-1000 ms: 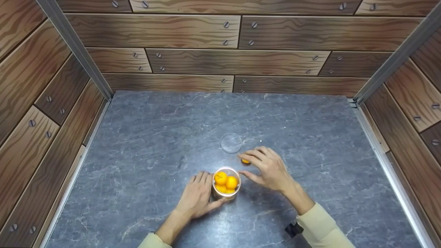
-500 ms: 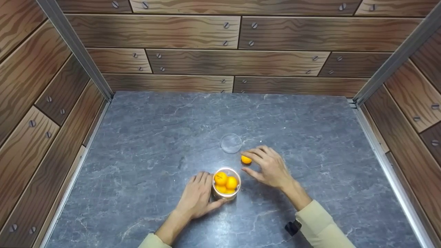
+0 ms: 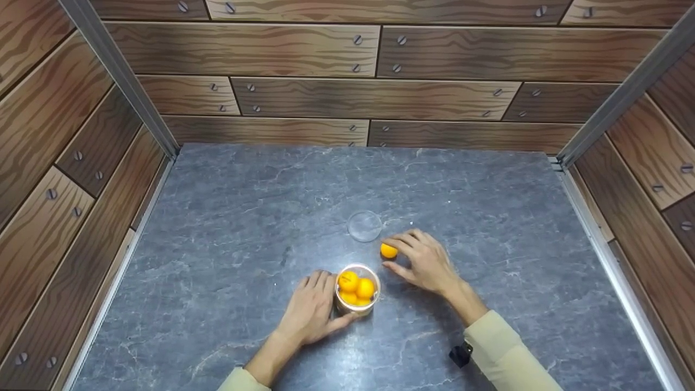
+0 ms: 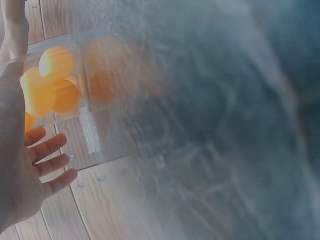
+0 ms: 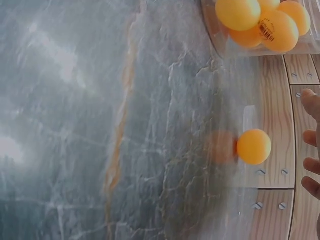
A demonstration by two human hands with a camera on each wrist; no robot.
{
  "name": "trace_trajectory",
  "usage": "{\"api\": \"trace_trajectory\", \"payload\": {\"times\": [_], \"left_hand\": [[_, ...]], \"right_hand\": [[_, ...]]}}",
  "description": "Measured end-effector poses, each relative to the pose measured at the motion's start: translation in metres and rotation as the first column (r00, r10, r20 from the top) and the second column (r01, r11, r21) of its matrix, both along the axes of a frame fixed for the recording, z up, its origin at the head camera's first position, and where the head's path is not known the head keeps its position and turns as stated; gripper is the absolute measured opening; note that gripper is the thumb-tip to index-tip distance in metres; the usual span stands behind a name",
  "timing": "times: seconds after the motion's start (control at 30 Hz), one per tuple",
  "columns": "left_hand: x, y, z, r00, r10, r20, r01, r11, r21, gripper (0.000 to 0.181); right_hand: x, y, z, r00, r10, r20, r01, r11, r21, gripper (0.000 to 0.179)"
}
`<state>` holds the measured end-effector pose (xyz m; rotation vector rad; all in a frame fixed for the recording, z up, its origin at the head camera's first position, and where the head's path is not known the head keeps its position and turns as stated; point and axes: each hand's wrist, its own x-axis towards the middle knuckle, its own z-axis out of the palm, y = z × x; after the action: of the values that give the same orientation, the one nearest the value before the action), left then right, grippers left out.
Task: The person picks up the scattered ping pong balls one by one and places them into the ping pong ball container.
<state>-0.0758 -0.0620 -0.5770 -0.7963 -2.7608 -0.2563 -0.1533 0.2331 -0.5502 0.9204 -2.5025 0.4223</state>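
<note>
A clear plastic jar [image 3: 358, 265] stands upright with several orange table tennis balls [image 3: 365, 288] in it. My left hand [image 3: 310, 309] holds the jar from the left side, its thumb across the front and its fingers along the side. To the right of the jar, a single orange table tennis ball [image 3: 389, 250] lies on the table. My right hand [image 3: 426, 266] hovers by this ball, thumb and fingers apart; from above, its fingertips cover part of it. In the right wrist view, a gap shows between the loose ball [image 5: 254, 146] and the fingers [image 5: 311, 137].
A clear round lid [image 3: 364, 226] lies flat beyond the jar. The grey marbled tabletop [image 3: 260, 206] extends around both hands. Wood-patterned walls [image 3: 304, 98] with metal corner rails [image 3: 122, 81] enclose it at the back and sides.
My right hand has drawn back slightly, up and away from the jar, and its thumb has left the jar's side. More of the loose ball shows now. The left hand and jar stay put.
</note>
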Motion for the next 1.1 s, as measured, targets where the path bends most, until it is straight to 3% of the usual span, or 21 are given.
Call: {"api": "trace_trajectory", "payload": {"times": [0.43,0.87,1.1], "left_hand": [[0.0,-0.001,-0.001,0.999,-0.006,-0.048,0.005,1.0,-0.018,0.082],[0.0,0.0,-0.002,0.999,-0.004,-0.048,0.003,1.0,-0.012,0.082],[-0.001,-0.001,-0.001,0.999,-0.001,-0.054,0.0,1.0,-0.015,0.083]], "right_hand": [[-0.008,0.003,-0.011,0.998,-0.034,0.055,0.033,0.999,0.02,0.048],[-0.013,0.007,-0.018,0.979,-0.061,0.194,0.048,0.996,0.069,0.053],[-0.016,0.006,-0.021,0.979,-0.054,0.197,0.038,0.996,0.085,0.053]]}}
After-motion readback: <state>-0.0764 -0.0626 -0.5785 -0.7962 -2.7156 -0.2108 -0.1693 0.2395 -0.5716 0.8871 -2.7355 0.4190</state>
